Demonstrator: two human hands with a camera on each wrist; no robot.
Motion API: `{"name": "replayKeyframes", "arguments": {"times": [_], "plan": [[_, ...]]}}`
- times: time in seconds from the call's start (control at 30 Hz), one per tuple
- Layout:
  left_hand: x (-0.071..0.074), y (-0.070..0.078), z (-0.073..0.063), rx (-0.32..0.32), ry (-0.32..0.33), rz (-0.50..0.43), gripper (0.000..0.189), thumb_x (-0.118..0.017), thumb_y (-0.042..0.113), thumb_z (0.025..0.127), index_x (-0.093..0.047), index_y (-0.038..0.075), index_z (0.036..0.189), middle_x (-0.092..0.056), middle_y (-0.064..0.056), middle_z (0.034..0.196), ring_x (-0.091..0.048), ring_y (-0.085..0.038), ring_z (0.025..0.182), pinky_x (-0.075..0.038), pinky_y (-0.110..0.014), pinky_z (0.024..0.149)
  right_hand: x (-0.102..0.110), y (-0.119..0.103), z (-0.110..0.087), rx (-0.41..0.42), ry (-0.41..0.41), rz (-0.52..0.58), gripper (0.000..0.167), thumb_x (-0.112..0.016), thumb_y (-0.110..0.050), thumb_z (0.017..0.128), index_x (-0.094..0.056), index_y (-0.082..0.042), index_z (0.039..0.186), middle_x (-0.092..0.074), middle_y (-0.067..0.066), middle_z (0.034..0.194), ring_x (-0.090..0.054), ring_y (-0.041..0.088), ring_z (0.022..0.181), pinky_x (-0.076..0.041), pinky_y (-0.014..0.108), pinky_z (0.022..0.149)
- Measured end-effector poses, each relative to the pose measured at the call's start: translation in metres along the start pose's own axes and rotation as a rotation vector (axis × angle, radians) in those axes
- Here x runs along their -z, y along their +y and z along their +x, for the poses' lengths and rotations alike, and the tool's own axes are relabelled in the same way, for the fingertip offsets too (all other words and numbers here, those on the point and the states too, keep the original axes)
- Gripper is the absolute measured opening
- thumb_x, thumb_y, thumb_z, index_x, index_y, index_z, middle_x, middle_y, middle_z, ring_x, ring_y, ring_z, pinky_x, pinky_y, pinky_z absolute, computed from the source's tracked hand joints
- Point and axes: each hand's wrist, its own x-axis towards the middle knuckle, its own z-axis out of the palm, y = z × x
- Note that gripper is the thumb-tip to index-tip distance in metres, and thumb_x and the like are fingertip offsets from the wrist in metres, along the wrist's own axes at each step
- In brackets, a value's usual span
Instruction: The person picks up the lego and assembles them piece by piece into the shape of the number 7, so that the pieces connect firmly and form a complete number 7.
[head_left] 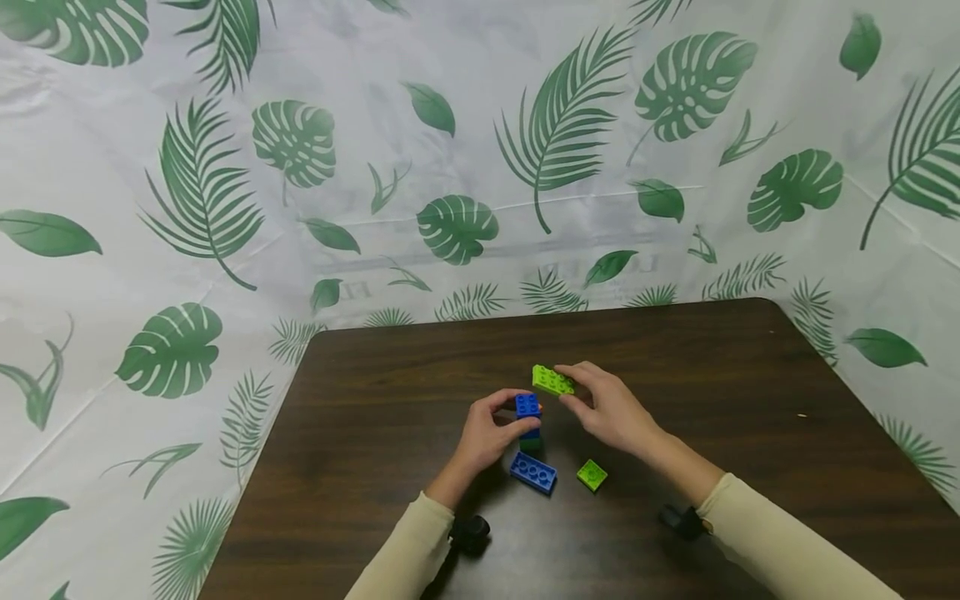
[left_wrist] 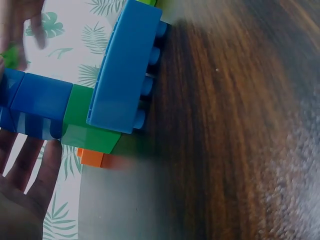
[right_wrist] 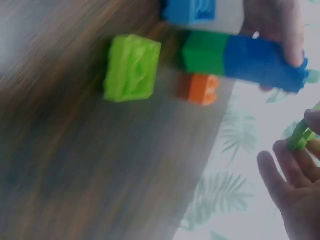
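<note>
My left hand [head_left: 482, 432] grips an upright stack of toy building bricks from its left side, fingers behind and thumb in front. Two blue bricks [left_wrist: 44, 97] sit above a dark green brick [left_wrist: 80, 117] at the bottom. Just beyond the stack, my right hand [head_left: 613, 410] pinches a lime-green studded brick [head_left: 552, 380] by its right end, raised near the stack's top. In the right wrist view, thumb and fingers meet on that brick, partly cut off by the frame. A small orange brick [right_wrist: 202, 89] lies behind the stack's base, mostly hidden in the head view.
On the near side of the stack a long blue brick [head_left: 533, 472] lies on the dark wooden table [head_left: 375, 500]. To its right is a square lime-green brick [head_left: 592, 475]. A leaf-patterned white sheet [head_left: 465, 167] hangs behind the table.
</note>
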Motion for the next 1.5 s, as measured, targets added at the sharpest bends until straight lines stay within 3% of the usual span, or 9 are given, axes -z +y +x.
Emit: {"name": "replayKeyframes", "arguments": {"times": [0.27,0.63,0.97,1.5], "plan": [[-0.001,-0.003,-0.001,0.059,-0.006,-0.043,0.032,-0.076,0.013,0.087,-0.068,0.003,0.117,-0.07,-0.011,0.107,-0.07,-0.026,0.09,-0.057,-0.035,0.076,-0.009,-0.029,0.009,0.11,-0.036,0.021,0.042,-0.07,-0.016,0.092,-0.059,-0.01,0.133,-0.062,0.0,0.119,-0.062,0.014,0.102,-0.054,0.039,0.085],[0.0,-0.006,-0.002,0.079,-0.005,-0.057,0.028,-0.076,0.015,0.087,-0.07,0.001,0.11,-0.072,-0.009,0.097,-0.069,-0.034,0.086,-0.057,-0.029,0.071,-0.018,-0.033,0.01,0.171,-0.042,-0.035,0.041,-0.073,-0.016,0.09,-0.062,-0.012,0.13,-0.063,0.0,0.118,-0.062,0.017,0.104,-0.053,0.038,0.088],[-0.001,-0.005,-0.003,0.065,0.019,-0.008,0.026,-0.077,0.014,0.086,-0.069,-0.002,0.105,-0.071,-0.008,0.091,-0.066,-0.034,0.082,-0.055,-0.027,0.07,-0.018,-0.033,0.009,0.169,-0.054,-0.103,0.037,-0.071,-0.022,0.092,-0.064,-0.015,0.128,-0.063,-0.002,0.119,-0.061,0.015,0.105,-0.053,0.039,0.087],[-0.002,-0.005,-0.005,0.068,0.018,-0.027,0.027,-0.076,0.014,0.087,-0.068,-0.001,0.108,-0.071,-0.008,0.094,-0.067,-0.032,0.085,-0.056,-0.033,0.074,-0.018,-0.034,0.009,0.144,-0.054,-0.112,0.038,-0.073,-0.024,0.091,-0.066,-0.017,0.127,-0.065,-0.006,0.117,-0.064,0.015,0.1,-0.054,0.038,0.084]]}}
